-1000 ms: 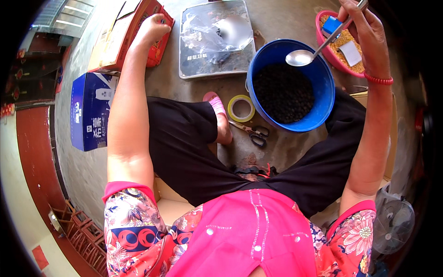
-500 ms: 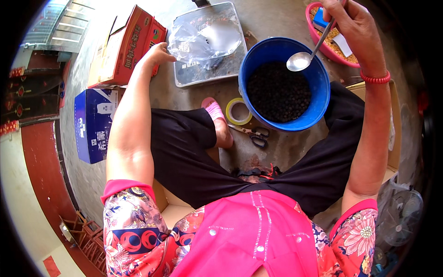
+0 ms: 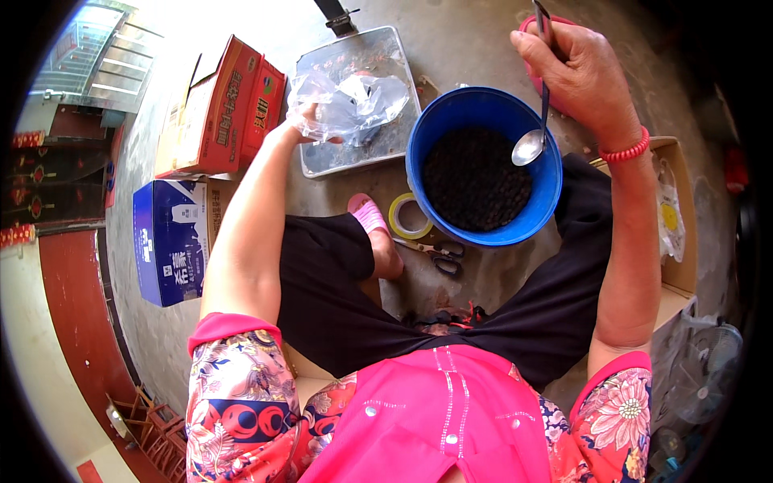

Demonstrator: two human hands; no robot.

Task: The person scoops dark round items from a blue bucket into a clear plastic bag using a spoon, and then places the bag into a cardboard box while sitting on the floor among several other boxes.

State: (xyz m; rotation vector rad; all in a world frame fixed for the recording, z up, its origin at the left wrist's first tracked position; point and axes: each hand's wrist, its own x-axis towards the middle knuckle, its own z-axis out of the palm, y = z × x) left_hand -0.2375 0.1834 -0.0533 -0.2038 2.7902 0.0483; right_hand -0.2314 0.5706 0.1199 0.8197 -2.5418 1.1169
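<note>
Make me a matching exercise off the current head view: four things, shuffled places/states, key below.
Things:
1. Spoon
2. Plastic bag
3. Scissors
4. Bucket

Places/states:
A. next to the yellow tape roll
B. blue, with small dark pieces inside
C. in the grip of the right hand
D. see-through, at the left hand

Pairs: 1-C, 2-D, 3-A, 4-B

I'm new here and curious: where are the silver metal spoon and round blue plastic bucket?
Silver metal spoon [image 3: 527, 148]: head view, on its bowl.
Round blue plastic bucket [image 3: 475, 109]: head view, on its inner wall.
</note>
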